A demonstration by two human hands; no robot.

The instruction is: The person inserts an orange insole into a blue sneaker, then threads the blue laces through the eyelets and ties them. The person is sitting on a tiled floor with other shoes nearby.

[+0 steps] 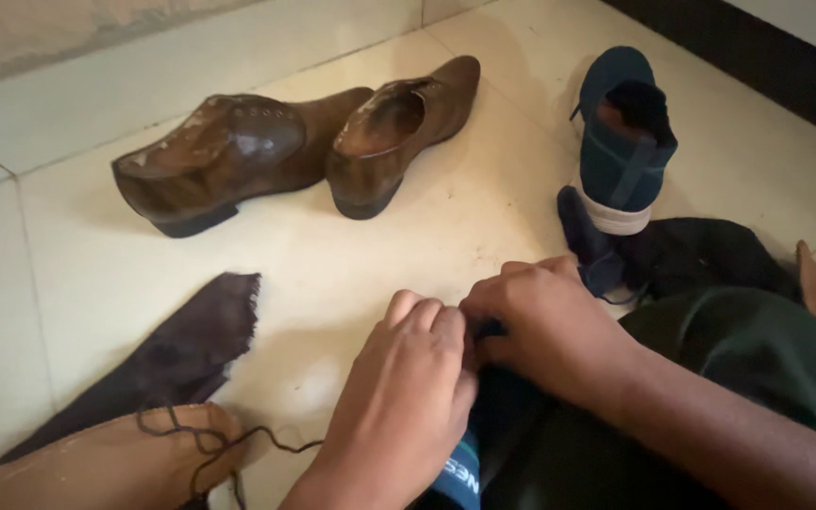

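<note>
My left hand (397, 397) and my right hand (540, 321) meet at the bottom middle, both with fingers curled and pinching the top of a dark blue shoe (479, 444) that lies under them; most of that shoe is hidden by the hands. Its match, a second dark blue shoe (623, 142) with a white heel band, stands upright on the tiled floor at the upper right, well beyond my right hand.
Two brown leather dress shoes (224, 156) (399, 123) sit side by side at the top middle. A dark frayed cloth (177, 354) lies at the lower left, with a dark lace (210, 439) across my bare leg. Dark garments (710, 255) lie at the right.
</note>
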